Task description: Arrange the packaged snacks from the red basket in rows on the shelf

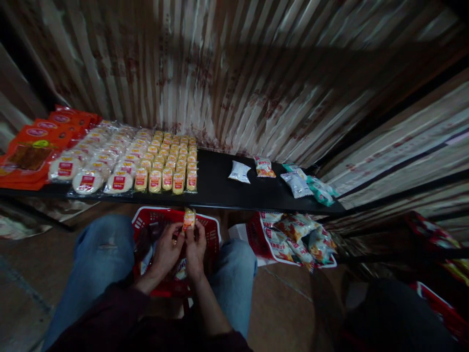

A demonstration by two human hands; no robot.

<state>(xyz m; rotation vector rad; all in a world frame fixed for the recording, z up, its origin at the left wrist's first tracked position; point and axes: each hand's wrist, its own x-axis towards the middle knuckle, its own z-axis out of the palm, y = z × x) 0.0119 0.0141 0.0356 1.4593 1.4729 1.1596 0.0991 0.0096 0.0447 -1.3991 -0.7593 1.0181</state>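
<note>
Between my two hands is a small yellow wrapped snack cake [189, 220] with a red label, standing upright above a red basket [214, 227]. The fingers of my left hand [169, 248] are closed at its left side. My right hand [196, 247] pinches it from the right, thumb in front. Other packets lie in the basket beneath, partly hidden by my hands and wrists. Just beyond, on the black shelf [220, 193], rows of matching yellow snack cakes [166, 178] stand beside rows of round white wrapped cakes [88, 181].
Orange packets [36, 142] lie at the shelf's left end. A white packet [240, 171], an orange-and-white packet [264, 166] and green packets [322, 190] lie to the right. Below them stands a second red basket [258, 237] full of snack bags. My knees flank the nearer basket.
</note>
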